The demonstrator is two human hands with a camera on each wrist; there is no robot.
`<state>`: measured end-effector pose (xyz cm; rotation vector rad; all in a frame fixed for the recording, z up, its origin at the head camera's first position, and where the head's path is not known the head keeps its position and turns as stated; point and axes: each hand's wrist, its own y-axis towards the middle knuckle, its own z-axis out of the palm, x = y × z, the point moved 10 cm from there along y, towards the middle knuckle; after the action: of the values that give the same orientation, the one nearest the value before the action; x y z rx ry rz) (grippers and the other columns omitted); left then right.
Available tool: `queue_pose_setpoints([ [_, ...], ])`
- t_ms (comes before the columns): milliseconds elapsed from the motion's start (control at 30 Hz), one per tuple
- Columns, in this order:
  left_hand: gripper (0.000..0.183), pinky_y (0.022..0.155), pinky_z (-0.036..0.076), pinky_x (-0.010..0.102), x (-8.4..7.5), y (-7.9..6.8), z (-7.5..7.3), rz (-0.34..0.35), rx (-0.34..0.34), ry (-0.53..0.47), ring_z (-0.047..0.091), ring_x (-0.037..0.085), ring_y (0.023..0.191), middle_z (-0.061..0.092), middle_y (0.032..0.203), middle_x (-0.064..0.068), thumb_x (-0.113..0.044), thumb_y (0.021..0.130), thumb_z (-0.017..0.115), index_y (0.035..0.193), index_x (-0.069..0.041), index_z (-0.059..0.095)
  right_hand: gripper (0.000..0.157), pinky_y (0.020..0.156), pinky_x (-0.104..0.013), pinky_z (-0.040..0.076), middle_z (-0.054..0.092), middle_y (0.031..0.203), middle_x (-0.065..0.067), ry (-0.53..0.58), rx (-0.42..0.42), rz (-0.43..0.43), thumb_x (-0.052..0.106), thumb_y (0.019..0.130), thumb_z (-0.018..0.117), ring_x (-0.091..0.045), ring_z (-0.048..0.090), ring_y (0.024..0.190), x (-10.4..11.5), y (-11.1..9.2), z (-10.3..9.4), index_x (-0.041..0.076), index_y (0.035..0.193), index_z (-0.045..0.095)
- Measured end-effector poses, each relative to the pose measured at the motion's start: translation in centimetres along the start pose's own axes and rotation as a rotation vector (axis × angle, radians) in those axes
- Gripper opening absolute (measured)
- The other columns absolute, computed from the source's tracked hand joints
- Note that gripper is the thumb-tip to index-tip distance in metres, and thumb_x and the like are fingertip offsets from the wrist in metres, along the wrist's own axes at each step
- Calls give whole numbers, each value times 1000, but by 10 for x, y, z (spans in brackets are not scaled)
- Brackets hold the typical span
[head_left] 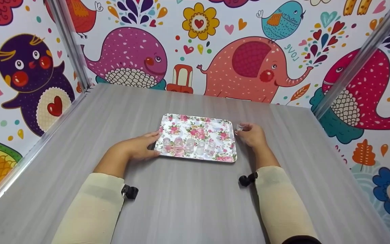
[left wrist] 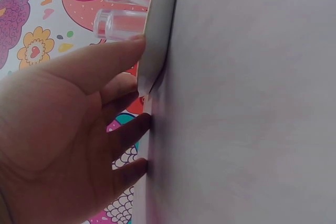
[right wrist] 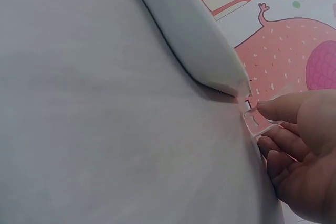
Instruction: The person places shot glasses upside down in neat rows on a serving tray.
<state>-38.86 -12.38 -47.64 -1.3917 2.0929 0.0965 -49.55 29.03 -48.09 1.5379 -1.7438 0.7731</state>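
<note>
A floral tray (head_left: 198, 132) lies on the table, with several small clear cups (head_left: 178, 144) standing in a row along its near side. My left hand (head_left: 142, 145) spans the tray's left end. In the left wrist view, its thumb (left wrist: 118, 56) touches the tray's outer wall, and the lower fingers spread loosely below the corner. Just off the tray's right edge, my right hand (head_left: 253, 135) pinches another small clear cup (head_left: 239, 127). The right wrist view shows this cup (right wrist: 256, 120) tilted between thumb and fingers, close to the tray's corner; the fingers partly hide it.
The grey wood-grain table (head_left: 178, 196) extends around the tray. A printed cartoon wall (head_left: 188, 51) stands at the back, and metal posts (head_left: 69, 44) rise at the corners. Small black devices (head_left: 248, 179) sit at both wrists over pale sleeves (head_left: 284, 203).
</note>
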Motion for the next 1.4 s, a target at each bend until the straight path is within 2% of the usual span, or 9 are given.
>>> queue_pose_setpoints([
  [233, 83, 137, 16, 59, 1, 1, 1, 9, -5, 12, 14, 42, 168, 13, 182, 9, -37, 107, 63, 171, -4, 21, 46, 89, -29, 55, 69, 132, -18, 11, 2, 27, 18, 95, 79, -27, 63, 113, 2, -4, -3, 6, 139, 70],
  [433, 83, 137, 16, 59, 0, 1, 0, 12, -7, 10, 14, 42, 167, 13, 182, 10, -37, 107, 63, 171, -5, 20, 44, 81, -31, 61, 67, 127, -11, 90, 11, 54, 23, 98, 78, -26, 64, 106, 9, -13, -8, 13, 139, 68],
  [567, 83, 136, 17, 59, -1, 1, 1, 8, -4, 18, 14, 42, 168, 13, 183, 9, -38, 107, 63, 171, -5, 21, 43, 82, -27, 62, 72, 125, -12, 119, 31, -3, 22, 97, 80, -24, 68, 108, 24, -22, -9, 12, 137, 69],
  [667, 83, 136, 17, 59, 0, 1, 1, -1, -4, 18, 14, 41, 168, 13, 183, 8, -39, 107, 63, 171, -6, 22, 41, 90, -25, 60, 73, 125, -10, 132, 47, -37, 24, 96, 82, -23, 68, 115, 34, -31, -10, 13, 134, 71],
  [833, 84, 136, 18, 59, 0, 1, 0, 2, -10, 11, 15, 41, 168, 14, 182, 8, -38, 106, 64, 171, -7, 21, 39, 99, -29, 58, 72, 124, -7, 173, 70, -53, 29, 95, 84, -23, 67, 118, 47, -48, -11, 18, 131, 72],
  [967, 83, 136, 18, 59, 0, 1, 0, 8, -12, 7, 15, 41, 168, 14, 182, 9, -37, 106, 63, 171, -7, 21, 42, 95, -24, 60, 73, 122, -9, 188, 104, -119, 28, 95, 84, -24, 68, 115, 59, -62, -11, 14, 132, 73],
  [1100, 83, 136, 17, 59, 0, 1, -1, 11, -12, 6, 15, 42, 168, 13, 182, 9, -36, 106, 63, 171, -7, 21, 48, 87, -22, 61, 72, 118, -10, 165, 138, -175, 34, 92, 87, -25, 68, 110, 68, -74, -13, 12, 133, 74],
  [1233, 83, 136, 16, 59, 0, 1, -1, 16, -14, 6, 14, 43, 167, 13, 182, 10, -35, 106, 63, 171, -6, 21, 51, 86, -22, 60, 71, 117, -9, 159, 149, -194, 41, 90, 88, -25, 66, 108, 74, -81, -16, 14, 131, 76],
  [1400, 83, 136, 16, 60, 0, 1, 0, 20, -11, 2, 15, 44, 167, 13, 182, 11, -35, 107, 63, 171, -5, 21, 46, 84, -24, 60, 70, 113, -8, 159, 141, -191, 41, 90, 87, -24, 65, 105, 75, -83, -15, 15, 127, 77],
])
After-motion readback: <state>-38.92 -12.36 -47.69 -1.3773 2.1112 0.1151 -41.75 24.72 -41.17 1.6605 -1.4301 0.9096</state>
